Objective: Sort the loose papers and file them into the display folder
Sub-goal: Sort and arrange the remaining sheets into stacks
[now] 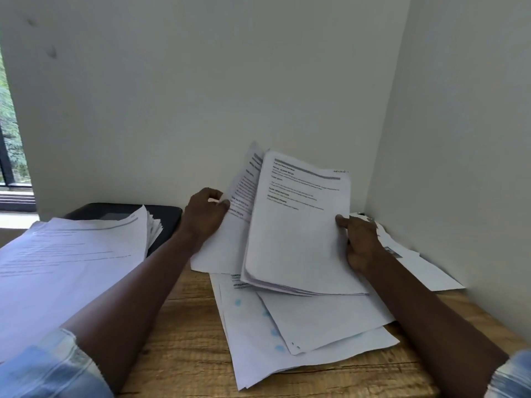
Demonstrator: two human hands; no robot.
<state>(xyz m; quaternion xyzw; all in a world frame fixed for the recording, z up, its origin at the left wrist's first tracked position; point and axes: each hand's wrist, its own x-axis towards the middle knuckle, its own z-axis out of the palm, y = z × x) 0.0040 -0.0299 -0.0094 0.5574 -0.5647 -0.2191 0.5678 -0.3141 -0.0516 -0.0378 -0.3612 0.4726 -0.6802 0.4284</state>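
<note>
Head: paper sheaf (296, 239) in right grip (361, 243)

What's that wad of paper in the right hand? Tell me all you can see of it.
The bundle of papers is a thin stack of white printed sheets, with a grey bar and blurred lines of text across the top page and the lower half blank. Its lower edges are fanned. It is held tilted up over the loose sheets on the wooden table. The right hand grips its right edge; the left hand pinches a separate sheet behind it.

White papers (298, 239), black folder (163, 216)
</note>
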